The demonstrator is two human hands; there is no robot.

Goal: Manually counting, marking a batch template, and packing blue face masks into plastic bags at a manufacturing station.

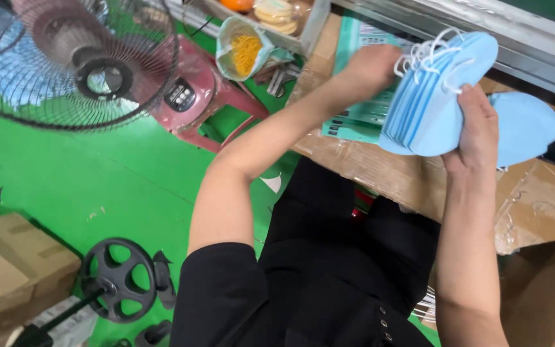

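Seen from above, the right hand (476, 132) grips a fanned stack of blue masks (431, 96), fingers clamped on its lower edge, above a cardboard-covered bench (380, 170). The left hand (370, 64), fingers curled, touches the stack's far side by the white ear loops (428, 54); whether it pinches them cannot be told. The stack looks loose, so masks could slide out or loops tangle. Beyond lie teal packets (354, 119); farther left, a fan (72, 61) stands on the green floor (97, 186).
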